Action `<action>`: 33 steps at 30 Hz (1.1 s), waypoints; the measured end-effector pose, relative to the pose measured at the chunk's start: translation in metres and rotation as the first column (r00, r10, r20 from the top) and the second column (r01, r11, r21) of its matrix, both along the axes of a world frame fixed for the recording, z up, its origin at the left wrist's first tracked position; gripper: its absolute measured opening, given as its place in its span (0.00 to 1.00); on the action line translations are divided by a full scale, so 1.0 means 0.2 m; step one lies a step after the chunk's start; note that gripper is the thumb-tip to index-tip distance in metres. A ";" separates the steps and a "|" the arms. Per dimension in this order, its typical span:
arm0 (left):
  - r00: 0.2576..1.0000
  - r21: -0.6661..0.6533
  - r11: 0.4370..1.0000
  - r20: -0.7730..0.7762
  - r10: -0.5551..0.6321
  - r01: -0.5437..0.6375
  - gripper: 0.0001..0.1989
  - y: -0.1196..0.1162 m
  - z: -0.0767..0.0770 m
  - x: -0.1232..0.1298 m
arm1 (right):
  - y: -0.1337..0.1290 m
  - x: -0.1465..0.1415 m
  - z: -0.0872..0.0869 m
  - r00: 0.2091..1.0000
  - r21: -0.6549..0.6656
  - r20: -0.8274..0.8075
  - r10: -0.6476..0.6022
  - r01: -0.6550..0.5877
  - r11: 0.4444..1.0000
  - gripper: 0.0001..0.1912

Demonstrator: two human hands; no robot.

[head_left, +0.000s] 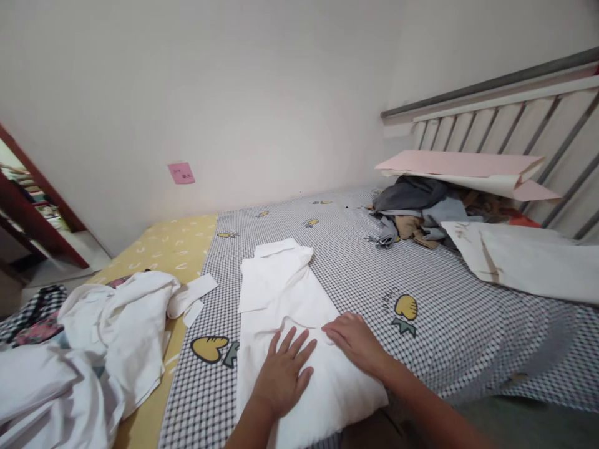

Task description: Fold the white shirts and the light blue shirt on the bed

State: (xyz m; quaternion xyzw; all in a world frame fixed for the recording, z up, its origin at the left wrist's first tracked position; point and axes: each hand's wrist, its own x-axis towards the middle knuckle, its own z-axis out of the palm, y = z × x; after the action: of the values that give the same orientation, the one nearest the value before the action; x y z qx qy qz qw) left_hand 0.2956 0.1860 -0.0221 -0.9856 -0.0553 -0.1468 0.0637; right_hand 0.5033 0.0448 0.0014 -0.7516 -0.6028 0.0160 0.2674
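A white garment [276,287], partly folded into a long strip, lies on the checked bedding in front of me. Its exact kind cannot be told from its folded shape. My left hand [285,374] rests flat on its near part with the fingers spread. At the garment's right edge, my right hand [353,340] has its fingers drawn together on a fold of the cloth. The near end widens toward the bed's edge and looks loosely layered.
Crumpled white clothes [135,324] are heaped on a yellow sheet [187,240] at left. Dark and grey clothes [412,199] lie at back right under a pink sheet of card [458,163]. A white bag-like sheet [538,255] lies nearby, before a barred headboard [505,125].
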 end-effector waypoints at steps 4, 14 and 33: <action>0.999 -0.059 0.998 -0.025 0.033 -0.034 0.29 -0.02 0.01 0.00 | 0.10 0.05 -0.02 0.996 -0.013 -0.052 -0.077 0.076 0.997 0.20; 0.996 -0.103 0.993 -0.063 0.057 -0.063 0.29 -0.04 0.00 0.00 | 0.19 0.10 -0.08 0.931 0.066 -0.332 -0.154 0.186 0.980 0.17; 0.990 0.089 0.996 0.137 -0.007 -0.005 0.29 -0.04 -0.05 -0.02 | 0.44 0.14 0.31 0.975 0.028 -0.220 -0.033 0.040 0.999 0.16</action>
State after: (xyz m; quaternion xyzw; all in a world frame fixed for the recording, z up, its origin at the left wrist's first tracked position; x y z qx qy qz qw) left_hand 0.2910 0.1771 -0.0327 -0.9693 -0.0525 -0.2167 0.1038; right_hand 0.5308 0.1337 0.0629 -0.7517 -0.5559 0.0842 0.3447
